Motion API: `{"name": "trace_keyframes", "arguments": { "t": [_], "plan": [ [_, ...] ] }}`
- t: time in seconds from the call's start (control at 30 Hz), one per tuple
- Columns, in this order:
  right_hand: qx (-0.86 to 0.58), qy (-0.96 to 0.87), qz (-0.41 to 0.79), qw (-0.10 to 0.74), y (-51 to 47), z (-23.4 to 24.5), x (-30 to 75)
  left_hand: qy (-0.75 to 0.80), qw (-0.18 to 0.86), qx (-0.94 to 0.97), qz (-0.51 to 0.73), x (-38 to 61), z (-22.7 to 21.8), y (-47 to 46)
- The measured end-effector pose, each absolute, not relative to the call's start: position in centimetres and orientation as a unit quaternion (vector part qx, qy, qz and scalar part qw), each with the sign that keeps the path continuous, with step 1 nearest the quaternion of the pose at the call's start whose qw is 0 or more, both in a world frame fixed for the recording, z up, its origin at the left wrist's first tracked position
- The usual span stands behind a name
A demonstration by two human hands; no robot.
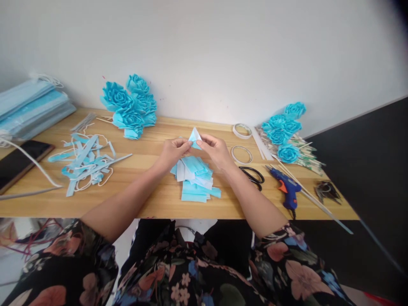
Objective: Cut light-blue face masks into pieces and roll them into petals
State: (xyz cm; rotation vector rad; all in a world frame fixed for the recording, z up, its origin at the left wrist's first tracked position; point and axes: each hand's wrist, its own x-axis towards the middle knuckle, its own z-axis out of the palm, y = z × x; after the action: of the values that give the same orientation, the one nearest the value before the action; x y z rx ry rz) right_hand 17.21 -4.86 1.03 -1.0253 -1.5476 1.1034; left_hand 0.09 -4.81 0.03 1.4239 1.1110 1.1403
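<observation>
Over the middle of the wooden table (149, 204), my left hand (174, 152) and my right hand (215, 148) pinch a small folded piece of light blue mask fabric (194, 137) between their fingertips. The piece stands up in a point between the two hands. Directly below them lies a pile of cut blue fabric pieces (195, 178).
Blue fabric roses (129, 106) lean against the wall at the left; more roses on sticks (283, 134) lie at the right. Also here are two tape rolls (241, 154), scissors (253, 175), a blue glue gun (287, 187), strip offcuts (86, 161), stacked masks (30, 106) and a phone (21, 161).
</observation>
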Motion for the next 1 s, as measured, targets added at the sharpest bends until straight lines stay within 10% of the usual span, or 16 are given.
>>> {"name": "trace_keyframes", "arguments": {
  "t": [1.0],
  "plan": [
    [-0.482,-0.645,0.350,0.479,-5.24,1.45,17.39,0.397,0.582,0.513,0.491,0.16,0.25,-4.96]
  ]
}}
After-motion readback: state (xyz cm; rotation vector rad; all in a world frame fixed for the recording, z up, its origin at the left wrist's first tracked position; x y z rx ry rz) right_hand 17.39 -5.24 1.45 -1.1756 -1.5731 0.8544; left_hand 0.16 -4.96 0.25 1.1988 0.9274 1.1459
